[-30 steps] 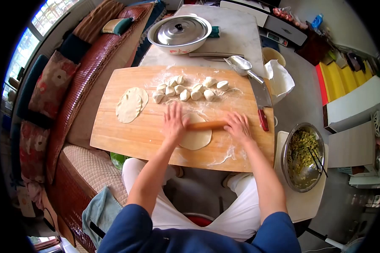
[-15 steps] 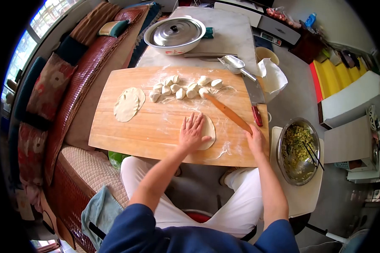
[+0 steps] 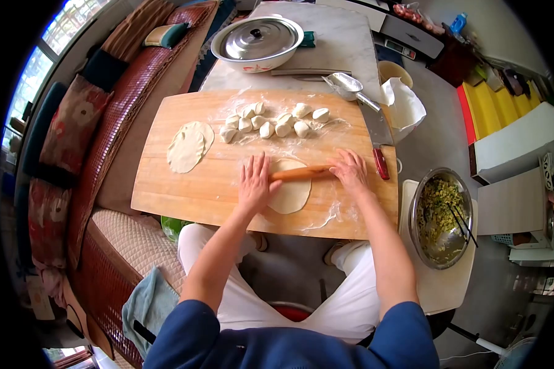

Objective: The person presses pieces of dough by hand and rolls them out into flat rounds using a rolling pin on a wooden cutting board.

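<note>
With left hand (image 3: 254,184) open, fingers extended over one end of the rolling pin (image 3: 301,173), back across the dough round (image 3: 291,197) on the board (image 3: 203,197) after being lifted off, so flattening again; with right hand (image 3: 351,171) likewise open, over the other end.

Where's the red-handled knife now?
Head view: knife at the right edge of the wooden board, right of the right hand, blade by the metal scoop.

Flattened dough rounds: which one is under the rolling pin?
The lone round between the left hand and right hand; the other rounds overlap at the board's left.
</note>
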`<state>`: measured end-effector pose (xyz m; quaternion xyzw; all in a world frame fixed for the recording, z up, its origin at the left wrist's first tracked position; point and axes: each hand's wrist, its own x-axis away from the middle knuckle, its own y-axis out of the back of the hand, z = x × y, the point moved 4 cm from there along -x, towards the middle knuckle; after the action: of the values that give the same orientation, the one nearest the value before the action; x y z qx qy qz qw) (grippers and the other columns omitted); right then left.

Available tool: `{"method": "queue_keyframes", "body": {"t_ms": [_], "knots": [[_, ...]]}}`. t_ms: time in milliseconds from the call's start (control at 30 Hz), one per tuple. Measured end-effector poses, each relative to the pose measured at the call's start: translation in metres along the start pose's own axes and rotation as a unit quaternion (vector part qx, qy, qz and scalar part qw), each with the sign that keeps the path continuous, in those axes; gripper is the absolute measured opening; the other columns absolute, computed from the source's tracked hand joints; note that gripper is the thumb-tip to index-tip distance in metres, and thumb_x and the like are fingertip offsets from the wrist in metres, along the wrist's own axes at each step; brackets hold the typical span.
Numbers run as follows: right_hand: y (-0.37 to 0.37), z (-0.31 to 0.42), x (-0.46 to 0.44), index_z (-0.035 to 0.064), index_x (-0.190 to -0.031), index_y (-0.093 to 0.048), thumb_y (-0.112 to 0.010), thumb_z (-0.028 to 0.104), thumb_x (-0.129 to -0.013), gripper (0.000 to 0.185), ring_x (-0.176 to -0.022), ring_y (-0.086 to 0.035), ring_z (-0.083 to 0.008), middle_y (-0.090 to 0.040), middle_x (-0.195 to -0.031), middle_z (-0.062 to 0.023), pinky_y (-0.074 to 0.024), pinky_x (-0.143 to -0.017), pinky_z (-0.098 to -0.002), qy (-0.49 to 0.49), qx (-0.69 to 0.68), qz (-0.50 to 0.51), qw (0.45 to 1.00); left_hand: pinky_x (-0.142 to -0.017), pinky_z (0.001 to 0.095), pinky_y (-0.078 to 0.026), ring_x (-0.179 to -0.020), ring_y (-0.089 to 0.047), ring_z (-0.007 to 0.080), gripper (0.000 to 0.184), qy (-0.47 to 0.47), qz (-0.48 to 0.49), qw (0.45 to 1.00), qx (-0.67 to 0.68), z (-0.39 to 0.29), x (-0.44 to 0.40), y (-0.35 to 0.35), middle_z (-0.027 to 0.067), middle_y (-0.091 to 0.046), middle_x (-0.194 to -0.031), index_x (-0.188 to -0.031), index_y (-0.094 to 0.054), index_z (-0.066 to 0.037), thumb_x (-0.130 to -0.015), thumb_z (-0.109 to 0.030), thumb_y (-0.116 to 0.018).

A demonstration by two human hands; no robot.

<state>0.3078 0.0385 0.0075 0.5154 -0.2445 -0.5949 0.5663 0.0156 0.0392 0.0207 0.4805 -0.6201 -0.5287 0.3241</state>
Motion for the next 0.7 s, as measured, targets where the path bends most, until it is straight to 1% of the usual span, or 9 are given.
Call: {"method": "queue_keyframes", "body": {"t_ms": [67, 233, 267, 367, 400, 467, 567, 633, 700], "knots": [[-0.001, -0.006, 0.002, 0.0239, -0.115, -0.071, -0.074, 0.031, -0.083, 0.033, -0.135, -0.043, -0.0296, -0.055, -0.141, -0.0040, -0.0290, -0.114, -0.0498, -0.030, -0.009, 0.044, 0.999, -0.120, 0.0495, -0.022, -0.149, -0.024, 0.0340, 0.089, -0.001, -0.020, 1.000, -0.006, 0.003, -0.008, -0.010, 0.0109, -0.028, -0.162, -0.154, -0.029, -0.006, -0.088, -0.058, -0.060], [0.018, -0.002, 0.068, 0.0257, -0.117, -0.072, -0.073, 0.029, -0.085, 0.032, -0.139, -0.039, -0.0314, -0.053, -0.143, -0.0040, -0.0261, -0.116, -0.0512, 0.020, -0.044, 0.061, 0.997, -0.121, 0.0523, -0.018, -0.151, -0.020, 0.0357, 0.095, -0.107, 0.111, 0.985, 0.079, -0.046, 0.100, 0.014, 0.0146, -0.024, -0.163, -0.156, -0.024, -0.005, -0.087, -0.059, -0.060], [0.023, 0.001, 0.074, 0.0259, -0.117, -0.072, -0.073, 0.029, -0.085, 0.032, -0.139, -0.039, -0.0316, -0.053, -0.143, -0.0040, -0.0255, -0.116, -0.0519, 0.025, -0.045, 0.068, 0.996, -0.121, 0.0521, -0.017, -0.151, -0.019, 0.0352, 0.099, -0.112, 0.125, 0.984, 0.056, -0.045, 0.105, 0.013, 0.0144, -0.023, -0.163, -0.157, -0.022, -0.005, -0.086, -0.061, -0.060], [0.022, 0.018, 0.028, 0.0271, -0.118, -0.072, -0.072, 0.031, -0.086, 0.033, -0.140, -0.038, -0.0317, -0.053, -0.144, -0.0030, -0.0244, -0.116, -0.0543, 0.034, 0.006, 0.057, 0.998, -0.121, 0.0516, -0.019, -0.151, -0.021, 0.0345, 0.099, -0.049, 0.018, 0.998, 0.043, -0.006, 0.053, -0.014, 0.0124, -0.023, -0.163, -0.157, -0.025, -0.006, -0.084, -0.062, -0.063], [0.014, 0.016, 0.011, 0.0276, -0.118, -0.072, -0.071, 0.032, -0.087, 0.031, -0.140, -0.038, -0.0314, -0.053, -0.144, -0.0026, -0.0233, -0.117, -0.0562, 0.009, -0.003, 0.082, 0.997, -0.121, 0.0516, -0.019, -0.151, -0.020, 0.0346, 0.098, -0.022, 0.012, 0.999, 0.032, 0.008, 0.028, -0.016, 0.0123, -0.023, -0.164, -0.156, -0.025, -0.006, -0.085, -0.062, -0.062], [0.000, 0.006, -0.008, 0.0285, -0.118, -0.072, -0.070, 0.032, -0.088, 0.030, -0.140, -0.038, -0.0314, -0.054, -0.143, -0.0026, -0.0237, -0.117, -0.0560, -0.001, -0.004, 0.067, 0.998, -0.121, 0.0515, -0.019, -0.151, -0.020, 0.0348, 0.095, 0.031, 0.000, 0.999, 0.012, 0.028, -0.012, -0.013, 0.0122, -0.022, -0.164, -0.156, -0.026, -0.007, -0.087, -0.062, -0.060], [-0.005, -0.005, 0.003, 0.0256, -0.117, -0.072, -0.073, 0.031, -0.085, 0.032, -0.140, -0.039, -0.0305, -0.055, -0.142, -0.0031, -0.0255, -0.117, -0.0532, 0.004, -0.014, 0.062, 0.998, -0.121, 0.0511, -0.019, -0.150, -0.020, 0.0357, 0.092, -0.009, 0.005, 1.000, -0.011, 0.008, -0.002, -0.005, 0.0112, -0.022, -0.164, -0.155, -0.028, -0.006, -0.089, -0.064, -0.056], [-0.001, -0.013, 0.033, 0.0233, -0.117, -0.071, -0.075, 0.029, -0.083, 0.035, -0.141, -0.039, -0.0299, -0.054, -0.143, -0.0032, -0.0258, -0.117, -0.0513, 0.030, -0.037, 0.060, 0.997, -0.119, 0.0562, -0.021, -0.152, -0.015, 0.0373, 0.097, -0.087, 0.054, 0.995, 0.010, -0.016, 0.043, -0.007, 0.0118, -0.021, -0.164, -0.156, -0.027, -0.007, -0.084, -0.062, -0.062], [0.026, 0.004, 0.036, 0.0195, -0.116, -0.070, -0.079, 0.027, -0.078, 0.040, -0.129, -0.048, -0.0277, -0.059, -0.132, -0.0026, -0.0303, -0.114, -0.0488, 0.045, -0.012, 0.076, 0.996, -0.119, 0.0574, -0.022, -0.152, -0.015, 0.0379, 0.097, -0.114, 0.090, 0.988, 0.052, -0.031, 0.073, 0.002, 0.0122, -0.023, -0.163, -0.155, -0.028, -0.008, -0.082, -0.060, -0.065]]}}
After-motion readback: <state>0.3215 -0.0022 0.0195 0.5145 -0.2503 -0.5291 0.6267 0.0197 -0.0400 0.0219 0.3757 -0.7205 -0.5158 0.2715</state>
